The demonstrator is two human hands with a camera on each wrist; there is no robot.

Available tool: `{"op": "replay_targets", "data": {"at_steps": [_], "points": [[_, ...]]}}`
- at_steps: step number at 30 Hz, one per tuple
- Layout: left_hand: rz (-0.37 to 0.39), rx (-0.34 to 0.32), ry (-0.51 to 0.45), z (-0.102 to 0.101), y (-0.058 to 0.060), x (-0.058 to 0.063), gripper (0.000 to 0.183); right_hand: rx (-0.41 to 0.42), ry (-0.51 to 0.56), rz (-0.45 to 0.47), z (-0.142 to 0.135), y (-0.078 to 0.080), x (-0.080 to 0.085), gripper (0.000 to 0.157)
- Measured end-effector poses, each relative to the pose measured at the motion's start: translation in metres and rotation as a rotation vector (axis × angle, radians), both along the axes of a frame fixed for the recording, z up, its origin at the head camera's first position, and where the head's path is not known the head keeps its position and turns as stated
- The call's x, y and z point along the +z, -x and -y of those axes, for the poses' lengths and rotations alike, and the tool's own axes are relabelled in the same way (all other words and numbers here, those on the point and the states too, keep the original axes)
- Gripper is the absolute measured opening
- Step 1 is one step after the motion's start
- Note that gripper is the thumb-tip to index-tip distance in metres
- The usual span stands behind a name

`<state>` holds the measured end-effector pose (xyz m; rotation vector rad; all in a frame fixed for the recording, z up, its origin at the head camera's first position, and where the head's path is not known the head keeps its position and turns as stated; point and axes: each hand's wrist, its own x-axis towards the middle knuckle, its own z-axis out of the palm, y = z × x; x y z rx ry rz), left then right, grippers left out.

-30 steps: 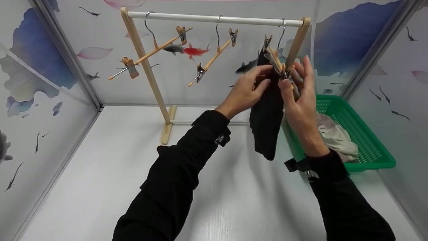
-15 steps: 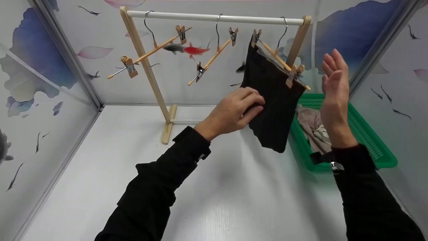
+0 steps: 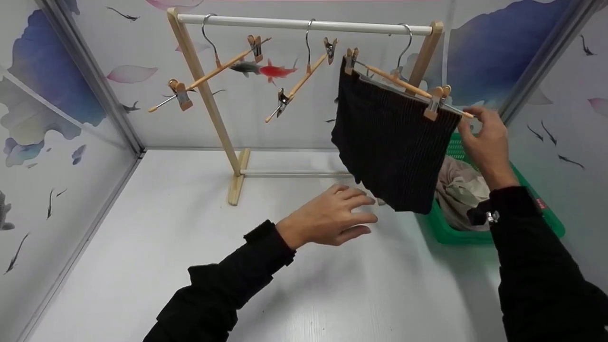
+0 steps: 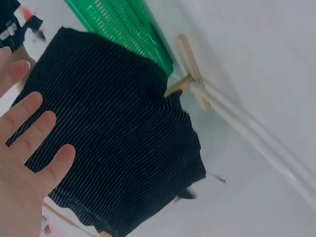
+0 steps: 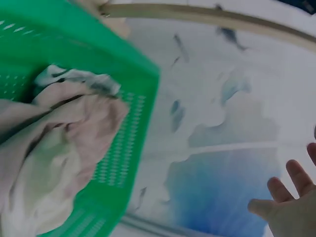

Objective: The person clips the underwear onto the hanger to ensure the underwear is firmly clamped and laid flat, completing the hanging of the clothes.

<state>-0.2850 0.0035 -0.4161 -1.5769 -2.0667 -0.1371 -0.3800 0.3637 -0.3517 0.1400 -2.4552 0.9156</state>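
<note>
Over white table [image 3: 118, 237] amid painted walls [image 3: 47, 156], left hand [image 3: 332, 216] spreads empty, right [image 3: 489, 142] pinches hanger [image 3: 413, 88].

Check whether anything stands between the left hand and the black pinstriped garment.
Nothing visible does. The head view shows the left hand below the lower left edge of the black pinstriped garment, apart from it, and the left wrist view shows no object between.

Pale wall panels [image 3: 247, 130] printed with blue leaf shapes [image 3: 503, 52], pink petals [image 3: 130, 73] and fish [image 3: 277, 71] line three edges of the white surface [image 3: 180, 228], a grey post [image 3: 94, 76] rises at its far-left corner, and glare [image 3: 308, 313] streaks its near part.
</note>
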Motion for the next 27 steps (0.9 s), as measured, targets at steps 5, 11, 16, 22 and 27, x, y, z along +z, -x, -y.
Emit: {"op": "replay_targets", "data": {"at_steps": [5,11,16,22,27], "points": [[0.003,-0.018,0.020,-0.017,-0.009,-0.017,0.024,0.132,-0.151,0.287,-0.024,0.012,-0.021,0.051],[0.000,-0.024,0.096,-0.057,-0.016,-0.033,0.031,0.242,-0.299,0.645,-0.037,0.014,-0.039,0.059],[-0.048,-0.034,0.126,-0.095,-0.016,-0.041,0.036,0.262,-0.406,0.809,-0.039,0.010,-0.048,0.063],[-0.123,-0.012,0.120,-0.134,-0.009,-0.042,0.037,0.190,-0.456,0.722,-0.040,0.009,-0.059,0.045],[-0.165,0.015,0.113,-0.152,-0.008,-0.044,0.042,0.151,-0.491,0.739,-0.040,0.012,-0.069,0.024]]}}
